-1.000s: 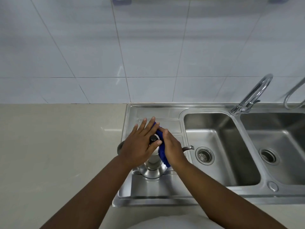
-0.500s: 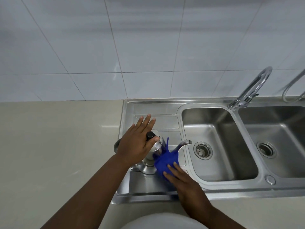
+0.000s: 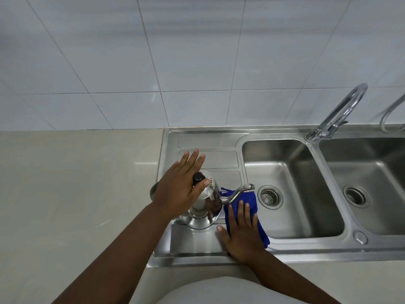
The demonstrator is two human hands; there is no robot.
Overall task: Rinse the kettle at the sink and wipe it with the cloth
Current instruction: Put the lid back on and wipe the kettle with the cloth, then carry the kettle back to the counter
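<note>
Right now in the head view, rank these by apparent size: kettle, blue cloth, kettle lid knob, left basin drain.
1. kettle
2. blue cloth, partly hidden under the right hand, so close to unsure
3. left basin drain
4. kettle lid knob

The kettle [image 3: 202,210] stands upright on the draining board [image 3: 197,240], left of the near basin [image 3: 291,189], its spout [image 3: 237,193] reaching right toward that basin. The left hand [image 3: 182,189] lies on the kettle's lid. Just right of the kettle, the cloth [image 3: 247,205] lies under the right hand [image 3: 241,233]. Behind the basin rises the tap [image 3: 337,113]; a second basin [image 3: 372,183] lies further right
</note>
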